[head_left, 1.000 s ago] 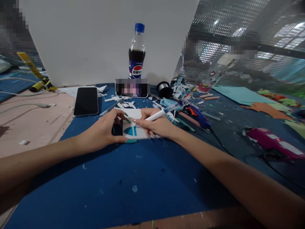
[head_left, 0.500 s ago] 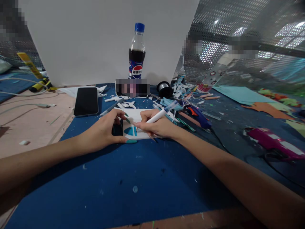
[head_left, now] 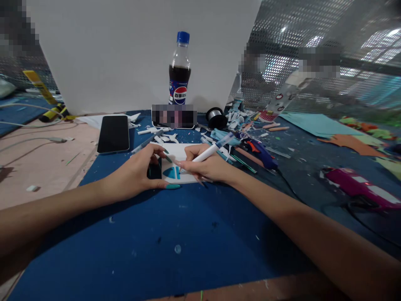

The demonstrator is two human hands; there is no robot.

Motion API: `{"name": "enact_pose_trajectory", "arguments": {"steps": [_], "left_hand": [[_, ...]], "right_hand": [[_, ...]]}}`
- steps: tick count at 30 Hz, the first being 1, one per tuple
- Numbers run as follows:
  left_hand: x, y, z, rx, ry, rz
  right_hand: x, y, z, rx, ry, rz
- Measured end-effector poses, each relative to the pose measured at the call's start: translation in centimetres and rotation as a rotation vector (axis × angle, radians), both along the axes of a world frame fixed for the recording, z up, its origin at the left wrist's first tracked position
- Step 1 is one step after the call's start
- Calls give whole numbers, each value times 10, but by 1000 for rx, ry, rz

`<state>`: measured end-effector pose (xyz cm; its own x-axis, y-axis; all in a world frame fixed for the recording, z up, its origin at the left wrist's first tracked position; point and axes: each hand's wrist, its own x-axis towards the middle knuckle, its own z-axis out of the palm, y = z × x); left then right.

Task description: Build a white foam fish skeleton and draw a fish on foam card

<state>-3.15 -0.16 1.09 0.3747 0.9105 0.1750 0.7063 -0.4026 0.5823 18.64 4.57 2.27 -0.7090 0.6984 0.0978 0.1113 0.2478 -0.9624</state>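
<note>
A white board [head_left: 191, 179] with turquoise shapes [head_left: 170, 172] near its left end lies flat on the blue mat. My left hand [head_left: 139, 169] steadies the board at its left side, thumb along the near edge and fingers bent over the top, with long green nails. In my right hand [head_left: 208, 165] is a white pen [head_left: 205, 154] with a bluish see-through end, tilted up to the right. Its tip is down at the board beside the turquoise shapes, partly hidden by my fingers.
Behind the board stand a cola bottle [head_left: 180, 69] and a propped phone [head_left: 173, 117]. A dark phone [head_left: 113, 133] lies left. Right are a wire spool [head_left: 216, 118], scraps [head_left: 236, 119], a blue glue gun [head_left: 261, 154] and a magenta tool [head_left: 360, 188] with cords.
Both hands, the pen and the board stay nearly in place. The view shifts only very slightly.
</note>
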Motion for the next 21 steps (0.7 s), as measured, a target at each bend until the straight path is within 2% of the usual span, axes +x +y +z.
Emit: {"name": "enact_pose_trajectory", "arguments": {"steps": [4,10,21], "left_hand": [[-1,0,-1,6,-17,-7],[0,0,0,-5,-11,-8],[-1,1,0,-12,-1,2]], "right_hand": [[1,0,0,2,-25,16],[0,-1,-1,-2,-8,-47],[1,0,-1,-4,-11,-32]]}}
